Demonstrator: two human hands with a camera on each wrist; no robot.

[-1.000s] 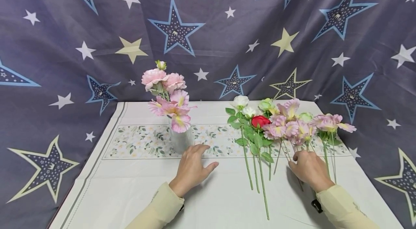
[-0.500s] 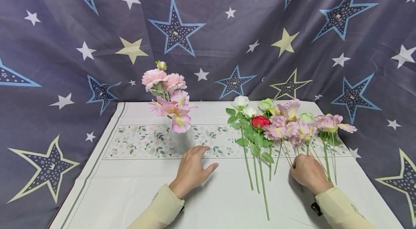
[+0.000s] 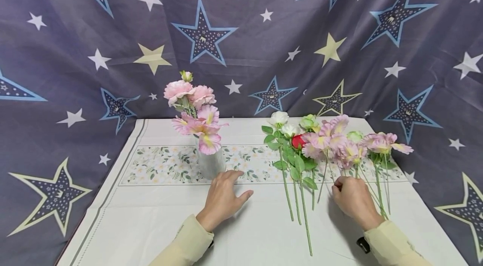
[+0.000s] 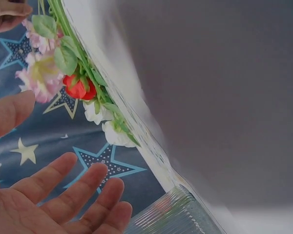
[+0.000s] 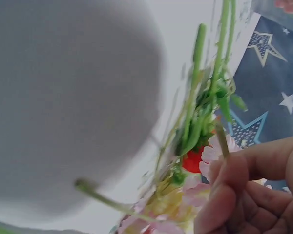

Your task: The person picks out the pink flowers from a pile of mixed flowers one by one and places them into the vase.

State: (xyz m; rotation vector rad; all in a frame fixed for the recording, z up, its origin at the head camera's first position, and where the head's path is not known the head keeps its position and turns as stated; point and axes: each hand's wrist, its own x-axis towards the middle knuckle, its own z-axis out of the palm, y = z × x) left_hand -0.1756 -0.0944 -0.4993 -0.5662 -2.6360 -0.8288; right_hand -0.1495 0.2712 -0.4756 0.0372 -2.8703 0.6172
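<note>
My right hand (image 3: 354, 199) pinches a thin green stem (image 5: 221, 138) between thumb and forefinger, low over the table. It belongs to a pink-and-yellow artificial iris (image 3: 320, 142), whose petals partly cover a red rose (image 3: 297, 141). Beside the clear ribbed vase (image 3: 212, 164) lies my left hand (image 3: 222, 196), fingers spread and holding nothing; whether it touches the glass I cannot tell. Pink peonies (image 3: 177, 91) and a pink iris (image 3: 201, 127) stand in that vase. From the left wrist, the palm and loose fingers (image 4: 95, 195) show near the ribbed glass.
White roses (image 3: 279, 118), green-white blooms (image 3: 309, 122) and several more pink irises (image 3: 383, 143) lie at the right, stems toward me. A floral runner (image 3: 162, 165) crosses the white tablecloth (image 3: 132, 224). Behind the table hangs a star-patterned curtain (image 3: 241, 48).
My right hand has shifted slightly left, and the pink iris has moved left with its stem, covering more of the red rose. The left hand and the vase have stayed put.
</note>
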